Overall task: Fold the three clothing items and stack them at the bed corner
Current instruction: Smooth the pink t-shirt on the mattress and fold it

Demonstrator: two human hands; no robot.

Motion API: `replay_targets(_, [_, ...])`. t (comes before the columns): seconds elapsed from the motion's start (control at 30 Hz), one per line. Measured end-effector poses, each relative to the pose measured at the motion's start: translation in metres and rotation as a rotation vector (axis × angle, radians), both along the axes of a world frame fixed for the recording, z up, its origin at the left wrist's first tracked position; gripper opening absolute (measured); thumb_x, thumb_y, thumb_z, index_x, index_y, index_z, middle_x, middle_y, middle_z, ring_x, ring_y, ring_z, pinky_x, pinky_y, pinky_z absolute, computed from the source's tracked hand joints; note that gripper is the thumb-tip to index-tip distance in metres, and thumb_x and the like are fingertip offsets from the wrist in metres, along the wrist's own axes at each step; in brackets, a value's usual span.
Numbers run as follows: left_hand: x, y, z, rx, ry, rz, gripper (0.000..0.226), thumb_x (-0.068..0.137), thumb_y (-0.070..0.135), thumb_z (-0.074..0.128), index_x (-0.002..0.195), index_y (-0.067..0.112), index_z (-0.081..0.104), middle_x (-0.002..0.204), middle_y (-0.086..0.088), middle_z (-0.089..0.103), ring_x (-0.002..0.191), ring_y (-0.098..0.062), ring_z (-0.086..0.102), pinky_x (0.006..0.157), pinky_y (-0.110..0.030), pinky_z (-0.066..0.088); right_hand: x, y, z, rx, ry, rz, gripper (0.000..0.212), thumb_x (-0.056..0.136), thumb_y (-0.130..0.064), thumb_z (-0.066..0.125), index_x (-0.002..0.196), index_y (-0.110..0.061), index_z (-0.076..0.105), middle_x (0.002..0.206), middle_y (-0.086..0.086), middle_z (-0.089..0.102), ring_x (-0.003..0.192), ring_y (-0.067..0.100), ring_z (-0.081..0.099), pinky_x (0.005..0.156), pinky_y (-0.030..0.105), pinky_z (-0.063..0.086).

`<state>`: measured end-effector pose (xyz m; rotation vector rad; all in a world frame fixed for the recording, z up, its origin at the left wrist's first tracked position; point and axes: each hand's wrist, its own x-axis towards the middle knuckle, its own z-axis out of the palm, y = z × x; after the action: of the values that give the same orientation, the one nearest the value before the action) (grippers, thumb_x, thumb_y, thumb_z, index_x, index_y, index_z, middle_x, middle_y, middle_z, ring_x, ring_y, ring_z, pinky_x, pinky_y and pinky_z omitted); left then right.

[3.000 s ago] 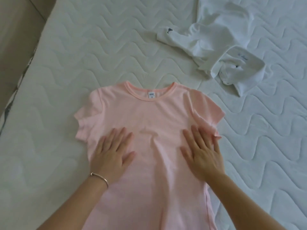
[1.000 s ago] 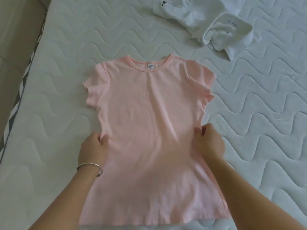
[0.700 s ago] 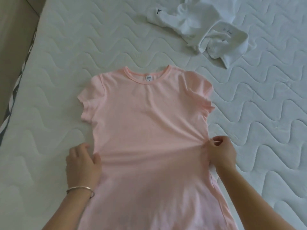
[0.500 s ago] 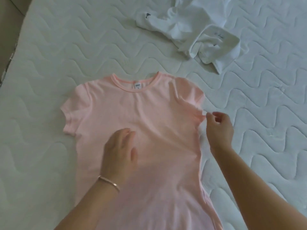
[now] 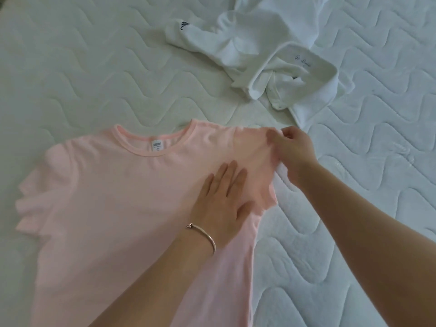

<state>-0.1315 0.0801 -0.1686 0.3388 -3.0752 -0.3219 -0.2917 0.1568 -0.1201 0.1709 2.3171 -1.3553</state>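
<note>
Here the left hand (image 5: 220, 201) presses flat on the pink T-shirt (image 5: 113, 208) while right-hand fingers (image 5: 274, 138) pinch its sleeve.

This looks like a bedroom in a home: a white mattress (image 5: 94, 79) quilted in wavy stitched lines fills the whole view. Everyday clothes lie on it, a pale pink short-sleeved T-shirt (image 5: 106, 208) spread out under the left grip (image 5: 221, 204) and a crumpled white collared shirt (image 5: 259, 43) just beyond the right grip (image 5: 292, 147).
</note>
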Motion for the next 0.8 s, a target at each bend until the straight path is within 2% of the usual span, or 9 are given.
replay_targets(0.07, [-0.009, 0.006, -0.006, -0.021, 0.013, -0.002, 0.06, 0.085, 0.049, 0.031, 0.133, 0.013, 0.039, 0.139, -0.011, 0.046, 0.126, -0.027, 0.046, 0.104, -0.041, 0.024, -0.007, 0.001, -0.004, -0.042, -0.034, -0.077, 0.015, 0.084, -0.023, 0.054, 0.076, -0.015, 0.044, 0.071, 0.0, 0.042, 0.066, 0.016, 0.04, 0.06, 0.029, 0.038])
replay_targets(0.2, [-0.021, 0.019, -0.016, -0.044, -0.023, 0.054, 0.066, 0.088, 0.054, 0.024, 0.136, 0.012, 0.038, 0.142, -0.01, 0.042, 0.132, -0.026, 0.032, 0.105, -0.044, 0.018, -0.001, 0.008, -0.004, -0.068, -0.064, -0.081, 0.024, 0.087, -0.037, 0.058, 0.081, -0.014, 0.057, 0.074, -0.001, 0.057, 0.063, 0.013, 0.053, 0.055, 0.024, 0.046])
replay_targets(0.3, [-0.022, 0.021, -0.016, -0.06, -0.064, 0.071, 0.071, 0.092, 0.055, 0.006, 0.136, 0.009, 0.037, 0.143, -0.011, 0.041, 0.133, -0.029, 0.034, 0.105, -0.047, 0.017, 0.01, 0.015, -0.002, -0.057, -0.11, 0.091, 0.04, 0.08, -0.04, 0.067, 0.094, -0.004, 0.064, 0.089, 0.012, 0.068, 0.08, 0.027, 0.064, 0.075, 0.041, 0.056])
replay_targets(0.37, [-0.023, 0.023, -0.01, -0.056, -0.061, 0.078, 0.074, 0.091, 0.056, 0.004, 0.136, 0.008, 0.038, 0.143, -0.012, 0.041, 0.132, -0.03, 0.038, 0.104, -0.047, 0.018, 0.012, 0.016, -0.001, 0.025, -0.077, 0.153, 0.042, 0.079, -0.034, 0.068, 0.098, 0.003, 0.063, 0.097, 0.02, 0.067, 0.085, 0.033, 0.065, 0.078, 0.049, 0.055])
replay_targets(0.5, [-0.025, 0.041, -0.005, -0.028, -0.015, 0.025, 0.072, 0.085, 0.058, 0.026, 0.134, 0.008, 0.043, 0.143, -0.013, 0.04, 0.132, -0.03, 0.037, 0.105, -0.047, 0.019, -0.001, 0.014, 0.005, -0.103, -0.158, -0.058, 0.025, 0.09, -0.03, 0.056, 0.081, -0.008, 0.06, 0.073, 0.009, 0.057, 0.064, 0.018, 0.052, 0.052, 0.027, 0.048])
replay_targets(0.57, [-0.029, 0.048, -0.007, -0.026, -0.031, 0.03, 0.07, 0.082, 0.055, 0.03, 0.134, 0.011, 0.044, 0.143, -0.014, 0.04, 0.132, -0.031, 0.037, 0.105, -0.048, 0.019, -0.005, 0.013, 0.001, -0.056, -0.108, -0.069, 0.023, 0.093, -0.03, 0.049, 0.084, -0.012, 0.059, 0.069, 0.003, 0.05, 0.064, 0.018, 0.048, 0.054, 0.027, 0.042])
replay_targets(0.63, [-0.034, 0.051, -0.01, -0.016, -0.051, 0.058, 0.069, 0.081, 0.053, 0.03, 0.134, 0.013, 0.044, 0.142, -0.013, 0.042, 0.132, -0.031, 0.038, 0.105, -0.048, 0.019, 0.001, 0.012, -0.001, 0.015, -0.025, -0.006, 0.027, 0.095, -0.032, 0.043, 0.103, -0.012, 0.061, 0.075, -0.001, 0.055, 0.068, 0.016, 0.052, 0.061, 0.026, 0.043])
replay_targets(0.7, [-0.035, 0.053, -0.008, 0.008, -0.056, 0.078, 0.07, 0.08, 0.054, 0.03, 0.133, 0.011, 0.046, 0.14, -0.012, 0.045, 0.13, -0.03, 0.04, 0.104, -0.047, 0.019, 0.013, 0.013, -0.002, 0.105, 0.051, 0.148, 0.04, 0.094, -0.03, 0.047, 0.131, -0.016, 0.044, 0.095, -0.001, 0.057, 0.079, 0.015, 0.054, 0.064, 0.024, 0.044])
replay_targets(0.8, [-0.024, 0.05, 0.001, 0.047, -0.031, 0.101, 0.072, 0.084, 0.057, 0.027, 0.132, 0.006, 0.045, 0.139, -0.011, 0.046, 0.129, -0.026, 0.042, 0.104, -0.044, 0.02, 0.026, 0.018, -0.002, 0.237, 0.119, 0.347, 0.061, 0.092, -0.02, 0.048, 0.144, -0.022, 0.015, 0.092, 0.0, 0.048, 0.074, 0.02, 0.051, 0.064, 0.03, 0.045])
